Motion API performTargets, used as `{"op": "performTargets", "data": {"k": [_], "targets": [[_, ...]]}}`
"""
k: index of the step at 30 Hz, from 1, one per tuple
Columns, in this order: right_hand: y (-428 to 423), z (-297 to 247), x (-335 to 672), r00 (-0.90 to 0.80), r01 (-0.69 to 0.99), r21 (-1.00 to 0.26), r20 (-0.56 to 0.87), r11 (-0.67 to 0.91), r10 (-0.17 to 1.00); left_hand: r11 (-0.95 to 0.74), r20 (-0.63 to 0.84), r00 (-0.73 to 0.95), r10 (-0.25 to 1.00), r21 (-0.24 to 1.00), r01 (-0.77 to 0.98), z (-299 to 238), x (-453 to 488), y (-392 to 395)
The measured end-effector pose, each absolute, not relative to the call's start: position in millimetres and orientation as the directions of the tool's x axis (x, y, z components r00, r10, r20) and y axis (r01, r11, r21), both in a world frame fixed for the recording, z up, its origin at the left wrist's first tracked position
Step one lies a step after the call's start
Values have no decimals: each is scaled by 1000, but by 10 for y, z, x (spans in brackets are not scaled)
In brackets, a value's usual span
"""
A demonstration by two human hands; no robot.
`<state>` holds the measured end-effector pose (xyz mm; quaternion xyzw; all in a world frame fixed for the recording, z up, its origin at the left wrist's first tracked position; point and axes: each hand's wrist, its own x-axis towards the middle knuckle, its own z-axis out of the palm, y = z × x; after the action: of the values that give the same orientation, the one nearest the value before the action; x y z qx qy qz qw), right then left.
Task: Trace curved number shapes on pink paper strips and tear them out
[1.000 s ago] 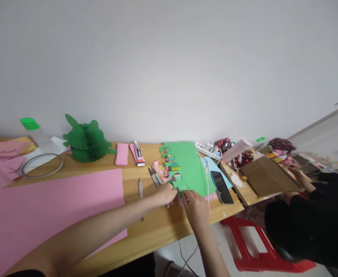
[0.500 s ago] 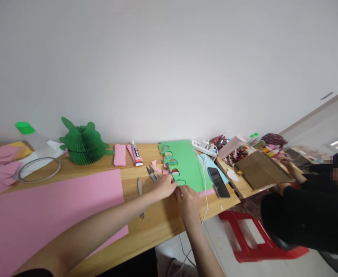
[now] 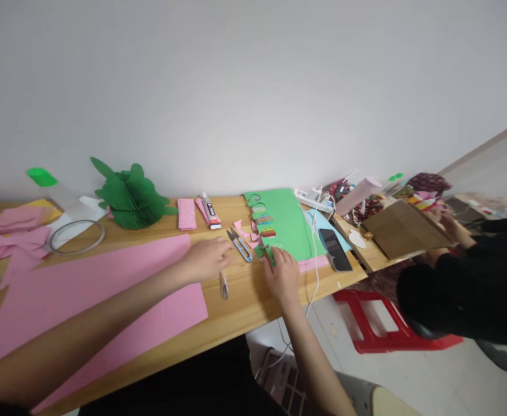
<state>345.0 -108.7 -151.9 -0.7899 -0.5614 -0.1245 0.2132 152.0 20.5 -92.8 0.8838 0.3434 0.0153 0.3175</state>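
My left hand (image 3: 208, 259) rests on the wooden table (image 3: 245, 312) with its fingers curled over the top end of a thin pen-like tool (image 3: 224, 285). My right hand (image 3: 282, 273) pinches a small green paper piece (image 3: 267, 252) at the near corner of a green sheet (image 3: 290, 226) with cut-out holes along its left edge. Small snips (image 3: 239, 244) lie between my two hands. Pink scraps (image 3: 241, 227) lie beside the green sheet.
A large pink sheet (image 3: 84, 294) covers the table's left. Behind it are a green honeycomb paper ornament (image 3: 130, 199), a metal ring (image 3: 77, 237), folded pink strips (image 3: 186, 214) and a glue tube (image 3: 210, 215). To the right are a phone (image 3: 335, 249), a brown cardboard (image 3: 405, 228), a person in black (image 3: 465, 289) and a red stool (image 3: 383, 332).
My left hand has left the green sheet's corner and moved left onto the pen-like tool. My right hand stays at the corner, holding the green piece. The view has shifted a little.
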Motion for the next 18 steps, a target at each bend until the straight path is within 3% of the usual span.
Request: {"op": "performTargets", "data": {"k": [4, 7, 11, 18], "targets": [[-1134, -1486, 3163, 278, 944, -281, 405, -171, 871, -494, -225, 606, 763, 402, 771, -926, 373, 355], [-1056, -1434, 2794, 212, 926, -361, 265, -107, 941, -423, -246, 496, 833, 294, 857, -975, -344, 384], [-828, -1334, 2364, 298, 900, -332, -7, -283, 955, -385, -189, 407, 893, 145, 911, -1094, -934, 316], [-604, -1252, 2295, 431, 812, -379, -122, -443, 894, -350, -82, 359, 930, 105, 931, -1309, -1310, 423]]}}
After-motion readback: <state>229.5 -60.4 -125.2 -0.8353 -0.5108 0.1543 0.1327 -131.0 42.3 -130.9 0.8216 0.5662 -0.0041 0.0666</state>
